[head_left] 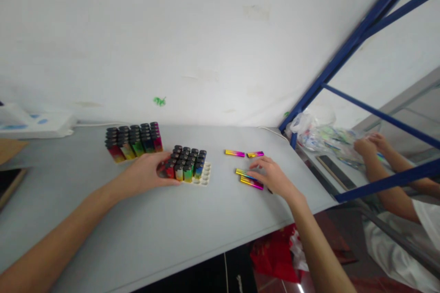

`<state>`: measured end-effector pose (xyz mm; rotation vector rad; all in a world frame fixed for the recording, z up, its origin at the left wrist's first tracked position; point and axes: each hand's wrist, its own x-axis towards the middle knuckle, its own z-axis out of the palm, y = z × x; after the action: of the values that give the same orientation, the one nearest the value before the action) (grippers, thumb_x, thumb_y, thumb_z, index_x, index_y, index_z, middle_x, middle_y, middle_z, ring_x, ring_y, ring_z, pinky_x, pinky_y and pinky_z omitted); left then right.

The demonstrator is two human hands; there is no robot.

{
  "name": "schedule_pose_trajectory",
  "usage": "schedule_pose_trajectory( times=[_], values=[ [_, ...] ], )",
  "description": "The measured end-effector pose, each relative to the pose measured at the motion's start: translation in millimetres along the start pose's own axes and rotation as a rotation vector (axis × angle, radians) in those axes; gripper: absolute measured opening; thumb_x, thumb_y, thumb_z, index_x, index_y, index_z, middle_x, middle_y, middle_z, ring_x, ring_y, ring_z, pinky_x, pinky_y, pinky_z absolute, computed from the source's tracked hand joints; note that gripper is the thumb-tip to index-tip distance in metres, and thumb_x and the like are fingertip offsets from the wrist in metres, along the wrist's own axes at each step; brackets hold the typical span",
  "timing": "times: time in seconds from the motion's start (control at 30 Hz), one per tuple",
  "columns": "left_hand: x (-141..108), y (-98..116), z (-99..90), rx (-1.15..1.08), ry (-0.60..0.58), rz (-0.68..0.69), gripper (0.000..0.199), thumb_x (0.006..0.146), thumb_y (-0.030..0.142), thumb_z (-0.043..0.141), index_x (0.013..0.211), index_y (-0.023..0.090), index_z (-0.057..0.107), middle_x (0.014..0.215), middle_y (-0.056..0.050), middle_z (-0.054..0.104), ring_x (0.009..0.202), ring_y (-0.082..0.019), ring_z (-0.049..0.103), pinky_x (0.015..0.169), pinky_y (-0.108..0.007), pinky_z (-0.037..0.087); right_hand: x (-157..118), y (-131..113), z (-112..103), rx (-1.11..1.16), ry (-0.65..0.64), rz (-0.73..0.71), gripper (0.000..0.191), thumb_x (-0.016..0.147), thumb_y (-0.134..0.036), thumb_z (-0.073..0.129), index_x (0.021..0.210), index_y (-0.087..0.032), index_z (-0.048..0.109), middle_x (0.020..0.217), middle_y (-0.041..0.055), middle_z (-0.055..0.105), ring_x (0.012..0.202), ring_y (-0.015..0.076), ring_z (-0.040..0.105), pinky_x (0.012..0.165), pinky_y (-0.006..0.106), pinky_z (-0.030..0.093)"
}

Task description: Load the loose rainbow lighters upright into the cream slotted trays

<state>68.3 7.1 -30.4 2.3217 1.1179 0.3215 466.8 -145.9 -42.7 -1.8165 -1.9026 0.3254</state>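
Note:
Upright lighters with black tops (187,161) fill most of a white tray (205,176); the holes along its right side show bare. My left hand (148,173) is spread round the tray's left end, thumb and fingers apart, touching the red lighter side. My right hand (270,175) hovers at loose yellow-and-purple lighters lying flat, its fingertips at the upper one of a near pair (244,173); whether they grip it is unclear. The lower one (251,182) lies just beneath. Farther back rest two more, a left one (234,153) and a right one (255,154).
A full block of lighters (133,142) stands at the back left. A white box (51,124) and a dark flat object (10,183) are at the far left. Beyond the blue metal frame (309,96), another person's hands (371,144) are near plastic bags (309,130) and a phone (335,171).

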Motion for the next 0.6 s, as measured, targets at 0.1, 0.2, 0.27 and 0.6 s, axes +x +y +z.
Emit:
schedule_pose_trajectory(
  times=[0.1, 0.2, 0.27, 0.6],
  values=[
    [-0.8, 1.1, -1.1, 0.056, -0.019, 0.033, 0.056, 0.076, 0.057, 0.079, 0.109, 0.014, 0.070, 0.090, -0.002, 0.073, 0.077, -0.023, 0.062, 0.070, -0.028, 0.043, 0.9, 6.1, 6.1, -0.021, 0.001, -0.010, 0.020, 0.096, -0.042, 0.074, 0.094, -0.022, 0.075, 0.110, 0.0106, 0.071, 0.112, 0.0293, 0.065, 0.102, 0.045, 0.050],
    [0.5, -1.0, -0.2, 0.044, -0.023, 0.046, 0.055, 0.076, 0.057, 0.078, 0.110, 0.015, 0.069, 0.094, -0.003, 0.074, 0.079, -0.022, 0.063, 0.072, -0.028, 0.044, 5.9, 5.6, 13.5, -0.050, -0.008, -0.053, 0.021, 0.097, -0.042, 0.073, 0.092, -0.022, 0.072, 0.111, 0.0113, 0.070, 0.114, 0.0300, 0.065, 0.104, 0.046, 0.050],
    [1.8, -3.2, 1.2, 0.031, -0.019, 0.046, 0.055, 0.074, 0.058, 0.078, 0.108, 0.015, 0.069, 0.092, -0.003, 0.074, 0.078, -0.022, 0.063, 0.071, -0.029, 0.045, 8.7, 3.5, 16.0, -0.090, -0.013, -0.071, 0.019, 0.099, -0.039, 0.069, 0.092, -0.021, 0.068, 0.107, 0.0114, 0.071, 0.108, 0.0296, 0.066, 0.101, 0.045, 0.051],
    [0.6, -5.7, 3.2, 0.028, 0.005, 0.080, 0.053, 0.074, 0.057, 0.079, 0.106, 0.016, 0.070, 0.093, -0.004, 0.074, 0.081, -0.023, 0.065, 0.072, -0.028, 0.045, 30.6, -51.5, -1.9, 0.254, 0.227, 0.032, 0.032, 0.102, -0.051, 0.062, 0.114, -0.022, 0.067, 0.077, 0.0009, 0.072, 0.067, 0.0176, 0.063, 0.069, 0.031, 0.047]
  ],
)
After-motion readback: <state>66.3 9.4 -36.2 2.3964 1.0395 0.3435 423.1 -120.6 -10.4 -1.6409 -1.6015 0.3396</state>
